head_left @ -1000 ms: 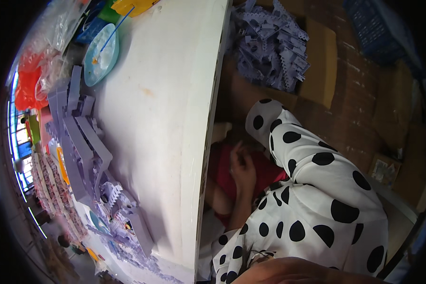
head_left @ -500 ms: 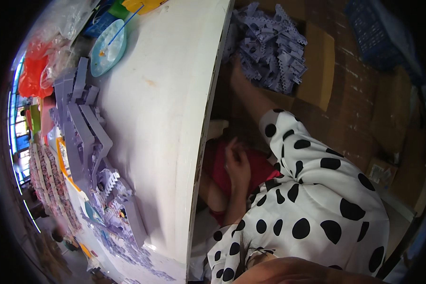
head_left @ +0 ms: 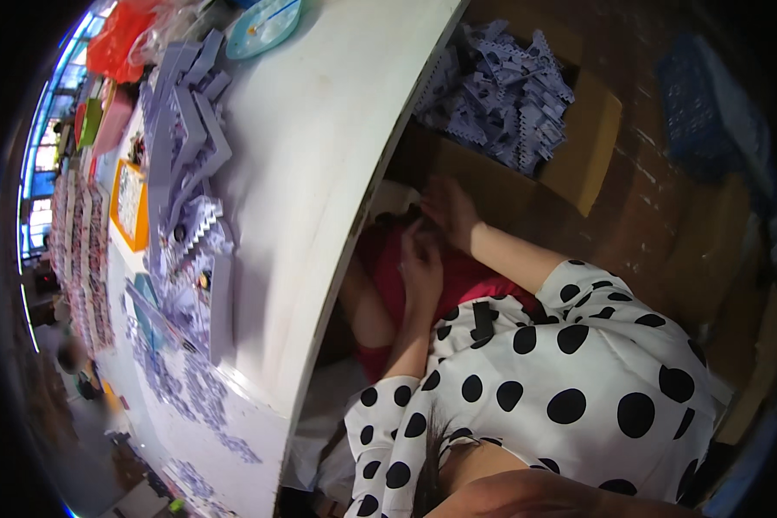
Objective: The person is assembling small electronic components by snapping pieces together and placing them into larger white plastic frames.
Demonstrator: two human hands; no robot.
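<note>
Well, the pale purple plastic pieces with toothed edges (head_left: 522, 95) are heaped in an open brown cardboard box (head_left: 597, 155) beside the flat white table (head_left: 311, 138). The right hand (head_left: 451, 211) is near the box and the left hand (head_left: 421, 268) is just beside it, both over red cloth (head_left: 481, 287) on the person's lap. It is too dark to tell if the hands touch or hold anything. Gentle fingers should suit such pointy pieces — and brighter light might help. On the table lie long purple-grey plastic parts (head_left: 200, 134), a shallow pale blue dish (head_left: 263, 36) and an orange-rimmed tray (head_left: 142, 226). Out right — a blue plastic crate with holes (head_left: 692, 112).
</note>
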